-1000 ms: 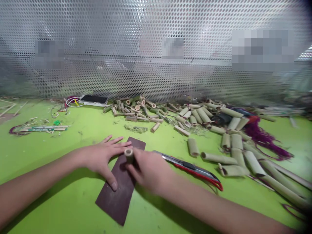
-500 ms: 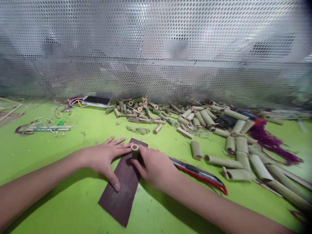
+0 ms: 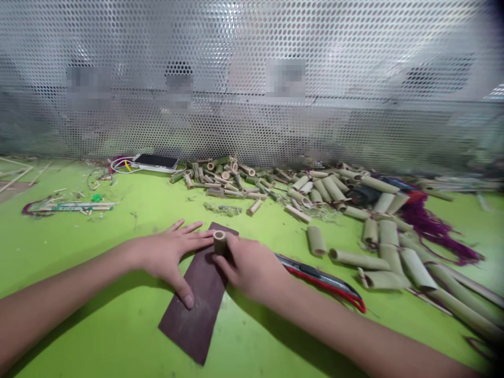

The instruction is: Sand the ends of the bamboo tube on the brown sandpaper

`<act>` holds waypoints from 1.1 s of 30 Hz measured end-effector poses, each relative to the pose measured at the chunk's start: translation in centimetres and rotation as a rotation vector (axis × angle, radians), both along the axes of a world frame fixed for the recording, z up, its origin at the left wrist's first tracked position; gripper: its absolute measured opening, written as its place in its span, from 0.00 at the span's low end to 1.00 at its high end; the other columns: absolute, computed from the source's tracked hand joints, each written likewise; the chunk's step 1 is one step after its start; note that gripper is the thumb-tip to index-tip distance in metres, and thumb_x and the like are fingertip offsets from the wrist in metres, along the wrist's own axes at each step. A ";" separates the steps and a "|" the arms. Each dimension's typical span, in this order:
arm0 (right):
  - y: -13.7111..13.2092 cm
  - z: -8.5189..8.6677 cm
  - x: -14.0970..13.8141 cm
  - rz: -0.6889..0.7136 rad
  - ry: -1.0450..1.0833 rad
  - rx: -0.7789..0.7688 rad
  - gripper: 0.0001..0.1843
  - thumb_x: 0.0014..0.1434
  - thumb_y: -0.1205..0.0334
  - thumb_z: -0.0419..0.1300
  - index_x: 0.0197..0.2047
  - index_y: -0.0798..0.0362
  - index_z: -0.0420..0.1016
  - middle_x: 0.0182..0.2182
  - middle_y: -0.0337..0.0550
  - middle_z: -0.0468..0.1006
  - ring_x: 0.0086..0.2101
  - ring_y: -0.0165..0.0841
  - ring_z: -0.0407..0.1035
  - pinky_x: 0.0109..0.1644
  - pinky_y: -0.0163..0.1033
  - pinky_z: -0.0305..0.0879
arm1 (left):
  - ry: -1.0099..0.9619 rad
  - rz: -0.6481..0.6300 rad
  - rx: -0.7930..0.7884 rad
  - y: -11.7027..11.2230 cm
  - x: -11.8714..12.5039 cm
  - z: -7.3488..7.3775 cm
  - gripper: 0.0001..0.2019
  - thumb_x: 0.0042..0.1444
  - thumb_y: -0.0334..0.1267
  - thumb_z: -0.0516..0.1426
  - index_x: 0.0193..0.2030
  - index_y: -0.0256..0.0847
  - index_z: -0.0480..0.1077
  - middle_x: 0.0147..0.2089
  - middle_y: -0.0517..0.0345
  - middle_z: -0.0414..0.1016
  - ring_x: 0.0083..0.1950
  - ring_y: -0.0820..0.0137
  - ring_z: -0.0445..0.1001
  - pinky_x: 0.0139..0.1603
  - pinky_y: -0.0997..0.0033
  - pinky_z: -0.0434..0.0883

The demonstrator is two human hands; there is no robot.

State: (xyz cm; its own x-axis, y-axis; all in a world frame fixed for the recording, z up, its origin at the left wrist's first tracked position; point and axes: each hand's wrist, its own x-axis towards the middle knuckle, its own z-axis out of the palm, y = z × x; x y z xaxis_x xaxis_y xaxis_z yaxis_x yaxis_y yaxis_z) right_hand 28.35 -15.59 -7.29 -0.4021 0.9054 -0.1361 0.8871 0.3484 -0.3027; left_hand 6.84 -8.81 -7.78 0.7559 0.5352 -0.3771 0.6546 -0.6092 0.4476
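A strip of dark brown sandpaper (image 3: 192,315) lies slantwise on the green table, with pale dust on its lower half. My left hand (image 3: 167,257) is spread flat, its thumb pressing on the sandpaper and its fingertips at the upper left edge. Pinched in my right hand (image 3: 252,268) is a short bamboo tube (image 3: 219,242), held upright on the upper part of the sandpaper. The tube's hollow top end faces me; its bottom end is hidden. Just right of my right hand lies a red and black utility knife (image 3: 321,278), partly covered by my wrist.
Cut bamboo pieces (image 3: 388,233) are heaped on the right, beside purple string (image 3: 431,228). Thinner bamboo bits (image 3: 224,178) lie at the back, near a phone-like device (image 3: 157,161) with a white cable. A perforated metal screen (image 3: 252,126) closes off the table's far side.
My right hand and the bamboo tube have shifted very slightly on the sandpaper. My left hand stays in place. The view has tilted a little.
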 end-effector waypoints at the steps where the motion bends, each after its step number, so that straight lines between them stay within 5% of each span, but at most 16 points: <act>1: 0.0 0.1 0.0 -0.028 -0.008 0.000 0.12 0.68 0.56 0.54 0.50 0.51 0.72 0.40 0.50 0.83 0.34 0.41 0.76 0.35 0.41 0.62 | -0.001 -0.002 -0.001 0.0 0.0 0.0 0.64 0.43 0.66 0.68 0.79 0.52 0.37 0.81 0.56 0.29 0.80 0.47 0.25 0.75 0.34 0.25; 4: -0.1 0.3 -0.1 0.117 0.040 -0.063 0.09 0.66 0.56 0.56 0.45 0.50 0.73 0.38 0.46 0.82 0.33 0.41 0.76 0.34 0.41 0.61 | -0.003 -0.010 -0.004 0.0 0.0 0.1 0.63 0.44 0.66 0.68 0.79 0.52 0.37 0.81 0.56 0.28 0.80 0.47 0.25 0.75 0.34 0.24; 9: 0.0 0.1 -0.3 -0.068 0.014 -0.012 0.11 0.68 0.57 0.55 0.49 0.53 0.72 0.41 0.51 0.82 0.36 0.42 0.77 0.36 0.41 0.63 | -0.015 -0.008 0.006 0.0 0.0 0.0 0.63 0.44 0.66 0.68 0.79 0.52 0.37 0.81 0.55 0.30 0.80 0.47 0.25 0.75 0.34 0.26; 12: -0.1 -0.1 -0.3 0.142 0.094 -0.066 0.09 0.66 0.56 0.57 0.45 0.51 0.73 0.40 0.47 0.83 0.37 0.41 0.77 0.38 0.40 0.64 | -0.016 -0.016 0.009 0.1 0.0 -0.2 0.64 0.43 0.66 0.68 0.79 0.51 0.38 0.81 0.56 0.31 0.80 0.46 0.26 0.75 0.34 0.25; 16: 0.1 0.1 -0.1 -0.082 0.049 0.006 0.11 0.68 0.57 0.56 0.48 0.53 0.73 0.40 0.49 0.83 0.35 0.40 0.76 0.35 0.40 0.64 | -0.023 -0.011 0.012 0.1 -0.1 -0.2 0.64 0.43 0.66 0.69 0.79 0.51 0.37 0.81 0.54 0.31 0.80 0.46 0.26 0.75 0.33 0.26; 20: 0.1 0.4 -0.2 0.135 0.090 -0.059 0.08 0.65 0.58 0.58 0.44 0.50 0.74 0.39 0.44 0.83 0.35 0.40 0.76 0.36 0.40 0.65 | 0.004 0.004 -0.007 0.1 0.1 0.0 0.64 0.42 0.66 0.69 0.79 0.54 0.37 0.81 0.58 0.29 0.80 0.47 0.25 0.75 0.34 0.24; 24: -0.1 0.4 -0.3 -0.030 0.025 -0.020 0.11 0.66 0.59 0.57 0.49 0.52 0.73 0.41 0.49 0.83 0.36 0.41 0.77 0.36 0.41 0.65 | 0.004 0.008 -0.005 0.0 0.0 0.0 0.65 0.43 0.66 0.69 0.79 0.53 0.35 0.81 0.58 0.28 0.80 0.48 0.25 0.75 0.33 0.24; 27: -0.3 0.2 -0.3 0.123 0.081 -0.069 0.09 0.66 0.56 0.58 0.45 0.51 0.74 0.39 0.46 0.83 0.35 0.40 0.76 0.36 0.41 0.64 | -0.006 -0.008 0.002 0.1 0.0 0.0 0.64 0.43 0.66 0.69 0.79 0.52 0.37 0.81 0.56 0.29 0.80 0.47 0.25 0.74 0.33 0.25; 31: -0.3 -0.1 -0.3 -0.004 0.062 -0.035 0.12 0.67 0.57 0.56 0.49 0.53 0.72 0.41 0.49 0.83 0.36 0.41 0.76 0.37 0.41 0.64 | -0.013 0.003 0.001 0.0 0.0 0.0 0.64 0.43 0.65 0.69 0.79 0.52 0.37 0.81 0.55 0.30 0.80 0.47 0.25 0.75 0.34 0.25; 33: -0.3 -0.2 -0.3 0.064 0.078 -0.047 0.11 0.67 0.57 0.56 0.48 0.52 0.72 0.41 0.48 0.83 0.36 0.41 0.76 0.37 0.41 0.64 | 0.000 0.004 -0.007 0.0 0.1 0.0 0.64 0.43 0.65 0.69 0.79 0.52 0.38 0.81 0.56 0.30 0.80 0.47 0.25 0.75 0.34 0.24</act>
